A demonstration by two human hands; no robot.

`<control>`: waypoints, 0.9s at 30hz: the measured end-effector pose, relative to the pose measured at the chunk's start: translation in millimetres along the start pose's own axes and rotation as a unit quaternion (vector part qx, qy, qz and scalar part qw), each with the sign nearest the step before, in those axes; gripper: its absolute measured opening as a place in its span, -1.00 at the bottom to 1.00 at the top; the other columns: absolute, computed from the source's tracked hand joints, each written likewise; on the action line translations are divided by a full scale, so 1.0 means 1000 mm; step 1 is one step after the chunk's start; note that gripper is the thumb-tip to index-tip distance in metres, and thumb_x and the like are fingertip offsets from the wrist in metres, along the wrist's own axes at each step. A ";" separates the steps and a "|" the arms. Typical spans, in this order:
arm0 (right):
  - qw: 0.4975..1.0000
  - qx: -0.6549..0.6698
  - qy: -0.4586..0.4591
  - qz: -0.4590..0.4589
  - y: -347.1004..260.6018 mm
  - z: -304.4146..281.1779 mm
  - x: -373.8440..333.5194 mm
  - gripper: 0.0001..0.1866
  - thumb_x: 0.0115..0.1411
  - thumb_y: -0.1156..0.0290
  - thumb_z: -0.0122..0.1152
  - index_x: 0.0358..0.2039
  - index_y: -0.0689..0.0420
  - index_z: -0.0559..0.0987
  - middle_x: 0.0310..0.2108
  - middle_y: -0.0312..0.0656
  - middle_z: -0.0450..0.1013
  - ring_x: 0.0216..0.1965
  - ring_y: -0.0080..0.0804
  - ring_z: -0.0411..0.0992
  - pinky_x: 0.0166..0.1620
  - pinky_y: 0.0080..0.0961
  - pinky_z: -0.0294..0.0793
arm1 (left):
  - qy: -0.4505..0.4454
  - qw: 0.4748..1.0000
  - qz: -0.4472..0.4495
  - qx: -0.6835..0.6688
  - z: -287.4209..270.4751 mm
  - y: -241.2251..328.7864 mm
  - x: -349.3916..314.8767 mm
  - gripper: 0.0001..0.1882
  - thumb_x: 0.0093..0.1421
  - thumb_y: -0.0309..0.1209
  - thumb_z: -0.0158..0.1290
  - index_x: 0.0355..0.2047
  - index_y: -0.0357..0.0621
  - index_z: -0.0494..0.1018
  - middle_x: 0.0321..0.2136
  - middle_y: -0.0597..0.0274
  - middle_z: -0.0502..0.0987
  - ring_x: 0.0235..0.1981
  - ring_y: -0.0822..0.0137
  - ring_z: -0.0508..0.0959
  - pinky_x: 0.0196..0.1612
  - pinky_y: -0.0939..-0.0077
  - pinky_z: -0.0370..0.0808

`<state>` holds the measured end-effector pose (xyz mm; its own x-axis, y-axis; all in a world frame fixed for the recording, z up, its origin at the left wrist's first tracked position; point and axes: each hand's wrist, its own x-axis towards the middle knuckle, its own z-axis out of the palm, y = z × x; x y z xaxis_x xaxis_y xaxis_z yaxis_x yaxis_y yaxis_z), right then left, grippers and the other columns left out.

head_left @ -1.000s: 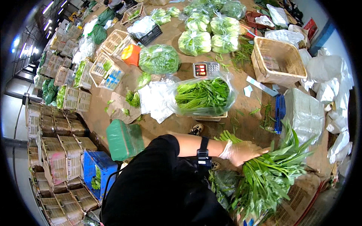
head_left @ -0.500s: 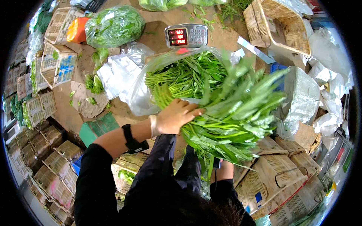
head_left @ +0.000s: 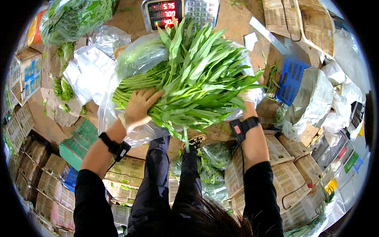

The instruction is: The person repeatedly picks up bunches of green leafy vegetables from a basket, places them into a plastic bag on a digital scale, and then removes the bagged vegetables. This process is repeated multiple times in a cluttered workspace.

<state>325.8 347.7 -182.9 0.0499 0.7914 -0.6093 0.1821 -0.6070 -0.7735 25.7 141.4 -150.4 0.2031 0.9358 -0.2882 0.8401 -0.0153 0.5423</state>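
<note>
A big bunch of long-leaved greens [head_left: 197, 75], which look like water spinach, lies across an open clear plastic bag [head_left: 108, 106]. Its stems point left, its leaves right. My left hand [head_left: 140, 106] is closed over the stem side, with the fingers curled on the stalks. At the leafy end is my right hand [head_left: 248, 96]; leaves and plastic hide most of its fingers, so its grip is unclear. Just beyond the bunch stands a digital scale display [head_left: 181, 15] with red lit digits and a keypad, its lower edge partly covered by leaf tips.
A bagged bundle of greens [head_left: 75, 19] lies far left, near white plastic sheets [head_left: 89, 71]. To the right are a blue crate [head_left: 291, 81], a beige basket [head_left: 316, 27] and a silvery wrapped bundle [head_left: 316, 96]. Stacked crates [head_left: 290, 179] flank my legs.
The bunch has come down leftward from the right side onto the bag. My right hand has risen from below it to its leafy end. The head view has shifted, and the scale's digits have changed.
</note>
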 end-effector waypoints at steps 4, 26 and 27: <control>0.992 0.109 -0.037 -0.053 -0.037 -0.038 0.037 -0.47 0.19 0.27 -0.10 0.16 0.12 0.12 0.03 -0.09 0.22 -0.17 -0.37 0.36 -0.14 -0.45 0.40 | 0.034 0.987 0.153 0.024 -0.017 0.016 0.003 -0.22 -0.23 -0.34 0.12 0.09 0.10 0.15 -0.10 0.18 0.32 -0.20 0.17 0.38 -0.18 0.27 0.27; 0.896 -0.299 0.034 -0.326 -0.105 -0.006 -0.095 -0.53 0.22 0.11 -0.12 -0.08 0.28 0.38 -0.23 -0.13 0.43 -0.45 -0.42 0.42 -0.40 -0.60 0.35 | 0.096 0.984 -0.151 0.017 0.039 0.021 0.077 -0.31 -0.20 -0.54 -0.01 0.04 0.20 0.26 -0.30 0.19 0.40 -0.31 0.12 0.39 -0.29 0.24 0.23; 0.956 -0.173 0.077 -0.224 -0.102 -0.009 -0.089 -0.54 0.23 0.12 -0.15 -0.06 0.26 0.35 -0.18 -0.11 0.41 -0.41 -0.40 0.42 -0.34 -0.56 0.35 | 0.086 0.975 -0.206 0.018 0.046 0.008 0.091 -0.33 -0.18 -0.56 -0.03 0.03 0.21 0.26 -0.28 0.20 0.42 -0.29 0.13 0.40 -0.28 0.24 0.24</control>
<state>311.2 340.4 -48.2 0.0290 0.9839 -0.1764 0.5320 -0.1646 -0.8306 74.0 210.2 -208.4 -0.2396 0.9102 -0.3378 0.8507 0.3645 0.3787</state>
